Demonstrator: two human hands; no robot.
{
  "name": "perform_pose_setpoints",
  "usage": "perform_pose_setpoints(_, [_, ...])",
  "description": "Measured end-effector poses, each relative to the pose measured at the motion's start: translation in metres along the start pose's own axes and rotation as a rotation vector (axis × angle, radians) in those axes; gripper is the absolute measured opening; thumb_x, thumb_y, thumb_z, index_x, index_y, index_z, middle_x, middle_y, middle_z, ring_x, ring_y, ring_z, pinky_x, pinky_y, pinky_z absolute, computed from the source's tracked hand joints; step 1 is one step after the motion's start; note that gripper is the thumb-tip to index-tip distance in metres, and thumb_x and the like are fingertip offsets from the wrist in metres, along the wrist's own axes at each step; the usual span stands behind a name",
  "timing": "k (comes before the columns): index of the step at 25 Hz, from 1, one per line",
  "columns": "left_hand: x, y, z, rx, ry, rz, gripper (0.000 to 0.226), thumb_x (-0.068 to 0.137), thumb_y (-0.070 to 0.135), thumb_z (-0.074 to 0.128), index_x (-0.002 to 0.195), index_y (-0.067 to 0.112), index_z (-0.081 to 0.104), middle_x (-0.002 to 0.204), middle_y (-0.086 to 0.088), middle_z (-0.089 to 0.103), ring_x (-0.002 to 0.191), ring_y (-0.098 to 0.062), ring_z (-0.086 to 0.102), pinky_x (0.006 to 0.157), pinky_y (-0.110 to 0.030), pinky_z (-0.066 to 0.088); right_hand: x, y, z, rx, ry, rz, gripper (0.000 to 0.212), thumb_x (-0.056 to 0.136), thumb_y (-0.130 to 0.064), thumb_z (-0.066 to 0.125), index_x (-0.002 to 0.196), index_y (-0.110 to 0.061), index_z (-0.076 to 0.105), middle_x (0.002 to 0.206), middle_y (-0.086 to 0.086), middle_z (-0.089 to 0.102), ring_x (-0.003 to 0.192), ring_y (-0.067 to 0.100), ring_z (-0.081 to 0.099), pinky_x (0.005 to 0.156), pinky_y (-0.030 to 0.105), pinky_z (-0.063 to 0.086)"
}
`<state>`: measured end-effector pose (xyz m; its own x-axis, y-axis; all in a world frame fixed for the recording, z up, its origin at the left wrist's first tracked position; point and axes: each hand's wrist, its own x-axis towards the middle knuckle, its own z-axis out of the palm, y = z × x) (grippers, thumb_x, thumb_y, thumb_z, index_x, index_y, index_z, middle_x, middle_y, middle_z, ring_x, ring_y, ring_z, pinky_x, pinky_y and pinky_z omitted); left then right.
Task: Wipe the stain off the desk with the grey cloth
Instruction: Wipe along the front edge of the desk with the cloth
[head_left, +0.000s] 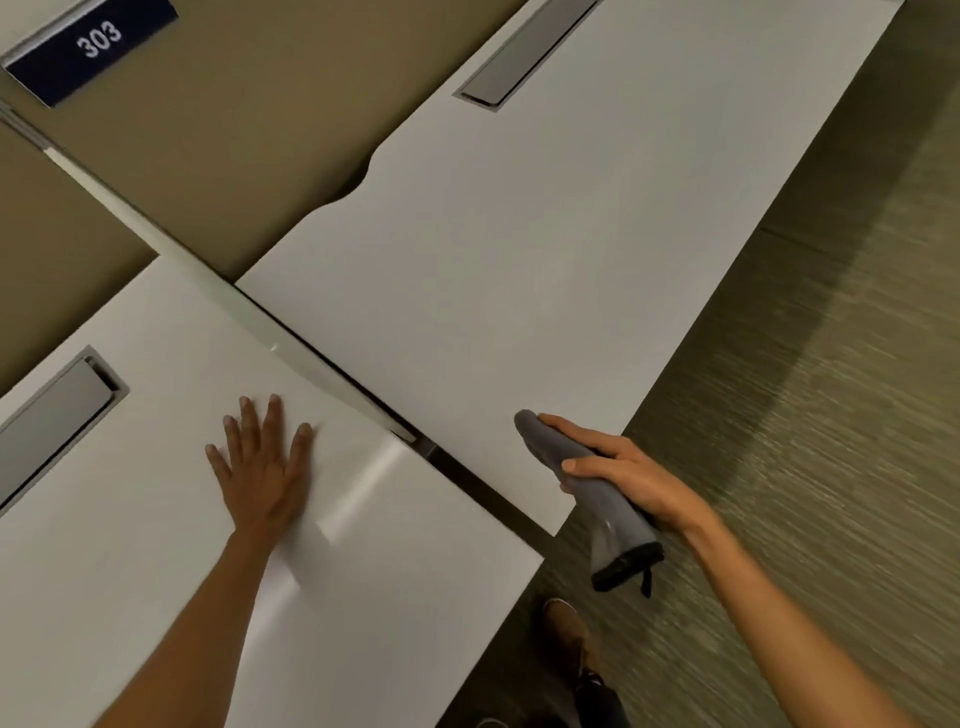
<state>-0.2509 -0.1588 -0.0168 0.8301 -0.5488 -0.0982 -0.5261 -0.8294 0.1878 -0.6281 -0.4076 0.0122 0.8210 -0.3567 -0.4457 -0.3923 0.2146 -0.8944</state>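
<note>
Left hand (265, 467) flat on desk (415, 597); right hand (631, 480) grips grey cloth (597, 499).

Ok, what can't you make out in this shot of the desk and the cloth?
Head view only:
- Stain: none visible on the desk; glare beside the left hand may mask it.
- Grey cloth: middle hidden by the right hand.
- Shoe: partly behind the desk edge.

Left hand (262, 470) flat, fingers spread; right hand (626, 480) apparently gripping.
</note>
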Motion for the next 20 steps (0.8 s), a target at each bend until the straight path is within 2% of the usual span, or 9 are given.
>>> perform_pose_setpoints(4, [0.004,0.003,0.003,-0.005,-0.002,-0.043,0.075,0.095,0.073,0.014,0.160,0.036,0.014,0.171,0.006,0.002,0.156,-0.015,-0.003,0.124,-0.045,-0.007,0.068,-0.010,0.014,0.035,-0.126,-0.043,0.054,0.099,-0.019,0.058,0.145,-0.043,0.046,0.149,-0.025,0.048,0.136,0.000,0.045,0.119,0.037,0.033])
perform_pose_setpoints(8, [0.009,0.001,0.006,-0.002,0.015,-0.047,0.076,0.096,0.069,0.018,0.156,0.025,0.030,0.170,0.002,0.011,0.156,-0.018,0.003,0.124,-0.048,-0.001,0.111,-0.019,0.037,0.026,-0.233,-0.016,0.054,0.099,-0.016,0.057,0.145,-0.043,0.047,0.142,-0.029,0.051,0.126,-0.011,0.050,0.105,0.017,0.037])
perform_pose_setpoints(10, [0.008,0.000,0.007,0.004,0.029,-0.044,0.073,0.097,0.067,0.020,0.151,0.019,0.037,0.169,-0.001,0.017,0.156,-0.020,0.006,0.124,-0.050,0.002,0.122,-0.020,0.052,0.010,-0.305,0.004,0.054,0.099,-0.018,0.057,0.144,-0.046,0.046,0.142,-0.028,0.051,0.122,-0.010,0.052,0.099,0.013,0.038])
perform_pose_setpoints(13, [0.008,0.003,0.006,-0.036,0.058,-0.024,0.065,0.099,0.061,0.027,0.150,0.021,0.034,0.167,-0.004,0.023,0.156,-0.022,0.009,0.123,-0.052,0.005,0.130,-0.013,0.073,-0.018,-0.384,-0.008,0.059,0.099,-0.017,0.055,0.147,-0.047,0.041,0.154,-0.023,0.040,0.136,0.003,0.042,0.107,0.018,0.031])
perform_pose_setpoints(15, [0.007,0.004,0.005,-0.037,0.067,-0.021,0.067,0.099,0.060,0.028,0.154,0.022,0.029,0.168,-0.004,0.022,0.156,-0.022,0.010,0.123,-0.052,0.005,0.131,-0.008,0.080,0.005,-0.396,-0.033,0.057,0.101,-0.020,0.055,0.149,-0.046,0.039,0.157,-0.024,0.036,0.143,0.002,0.035,0.115,0.023,0.025])
perform_pose_setpoints(17, [0.008,0.004,0.006,-0.031,0.069,-0.031,0.070,0.098,0.061,0.027,0.157,0.022,0.025,0.168,-0.004,0.021,0.156,-0.021,0.009,0.123,-0.050,0.003,0.131,-0.007,0.084,0.009,-0.393,-0.067,0.052,0.101,-0.034,0.056,0.148,-0.049,0.038,0.159,-0.024,0.033,0.146,0.001,0.031,0.122,0.032,0.021])
perform_pose_setpoints(20, [0.009,0.003,0.007,-0.048,0.082,-0.029,0.070,0.098,0.060,0.030,0.156,0.021,0.028,0.165,-0.004,0.027,0.154,-0.023,0.014,0.122,-0.050,0.006,0.129,-0.007,0.089,0.011,-0.352,-0.088,0.050,0.099,-0.044,0.058,0.145,-0.051,0.041,0.158,-0.026,0.033,0.146,-0.003,0.030,0.124,0.037,0.020])
